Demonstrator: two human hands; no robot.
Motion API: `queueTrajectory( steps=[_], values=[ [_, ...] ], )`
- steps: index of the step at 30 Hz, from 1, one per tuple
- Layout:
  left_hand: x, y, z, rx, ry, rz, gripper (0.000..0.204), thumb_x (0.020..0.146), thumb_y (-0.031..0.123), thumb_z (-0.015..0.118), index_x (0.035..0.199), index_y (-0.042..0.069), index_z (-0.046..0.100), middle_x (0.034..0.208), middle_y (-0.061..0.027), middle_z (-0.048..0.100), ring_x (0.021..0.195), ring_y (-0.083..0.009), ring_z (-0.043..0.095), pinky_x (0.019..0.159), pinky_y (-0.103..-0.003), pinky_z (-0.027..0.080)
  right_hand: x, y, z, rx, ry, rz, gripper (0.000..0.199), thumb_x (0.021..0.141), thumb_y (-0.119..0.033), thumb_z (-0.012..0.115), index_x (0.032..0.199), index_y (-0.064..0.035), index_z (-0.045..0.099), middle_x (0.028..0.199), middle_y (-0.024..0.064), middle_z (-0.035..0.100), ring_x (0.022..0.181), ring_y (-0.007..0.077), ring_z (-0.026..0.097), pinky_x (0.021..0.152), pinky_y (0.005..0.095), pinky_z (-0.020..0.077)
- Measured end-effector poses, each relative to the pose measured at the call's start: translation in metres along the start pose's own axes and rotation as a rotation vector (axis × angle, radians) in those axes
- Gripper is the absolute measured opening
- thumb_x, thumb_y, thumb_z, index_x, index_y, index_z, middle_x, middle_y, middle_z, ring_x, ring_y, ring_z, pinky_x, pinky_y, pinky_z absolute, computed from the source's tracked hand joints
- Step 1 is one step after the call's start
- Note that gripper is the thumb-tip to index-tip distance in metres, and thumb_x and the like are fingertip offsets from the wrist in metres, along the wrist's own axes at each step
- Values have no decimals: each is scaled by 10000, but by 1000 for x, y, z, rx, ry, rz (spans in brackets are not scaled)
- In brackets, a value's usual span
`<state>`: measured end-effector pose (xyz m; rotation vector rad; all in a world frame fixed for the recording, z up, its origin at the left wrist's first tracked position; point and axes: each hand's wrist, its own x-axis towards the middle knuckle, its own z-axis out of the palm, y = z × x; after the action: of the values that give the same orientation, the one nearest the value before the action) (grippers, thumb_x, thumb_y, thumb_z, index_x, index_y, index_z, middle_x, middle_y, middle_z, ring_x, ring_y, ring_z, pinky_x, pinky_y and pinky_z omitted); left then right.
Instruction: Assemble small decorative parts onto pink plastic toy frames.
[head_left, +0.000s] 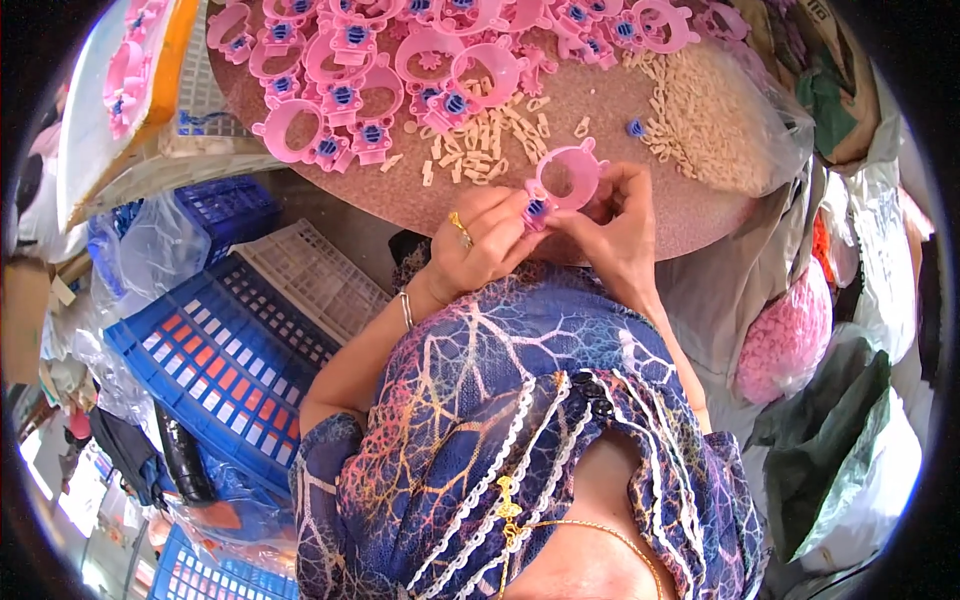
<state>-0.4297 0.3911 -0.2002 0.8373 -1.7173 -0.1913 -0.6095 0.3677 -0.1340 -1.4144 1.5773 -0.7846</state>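
My left hand (482, 240), with a yellow ring and a silver ring on its fingers, pinches the lower end of a pink plastic ring-shaped part (541, 180). A small blue insert (537, 208) sits in that end, between the fingertips. My right hand (618, 228) closes on the same part from the right, its thumb near the blue insert. The round opening points up and away from me. Just beyond lies a loose heap of small cream plastic clips (480, 150). One blue insert (636, 128) rests on the table to the right.
Many similar pink parts with blue inserts (352, 36) crowd the far side of the round table (400, 205). A clear bag (785, 150) of cream pieces spreads at the right. Blue crates (215, 345) stand at my left; a bag of pink pieces (785, 335) hangs at right.
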Motion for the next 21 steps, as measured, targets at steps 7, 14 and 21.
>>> queueTrajectory(
  steps=[7, 14, 21],
  values=[
    [17, 7, -1, 125, -179, 29, 389, 768, 27, 722, 1149, 37, 646, 1219, -112, 634, 988, -251, 634, 822, -372, 530, 11, 15, -25, -99, 301, -246, 406, 764, -108, 850, 1025, -26, 550, 732, -11, 508, 664, 73, 470, 587, 244, 421],
    [21, 14, -9, 333, -455, 57, 369, 754, 67, 723, 1123, 52, 721, 1251, -61, 642, 1018, -223, 607, 851, -362, 512, 37, 25, -38, -336, 306, -522, 266, 801, 34, 713, 1049, -56, 692, 946, 115, 647, 834, 234, 626, 742, 327, 512],
    [21, 15, -11, 18, -349, -202, 300, 870, 99, 688, 1160, 24, 698, 1112, -124, 704, 895, -247, 652, 833, -377, 520, 60, 6, -39, -642, 185, -843, 413, 759, 55, 581, 1120, -97, 714, 1162, 88, 684, 1070, 304, 622, 973, 412, 446]
  ],
)
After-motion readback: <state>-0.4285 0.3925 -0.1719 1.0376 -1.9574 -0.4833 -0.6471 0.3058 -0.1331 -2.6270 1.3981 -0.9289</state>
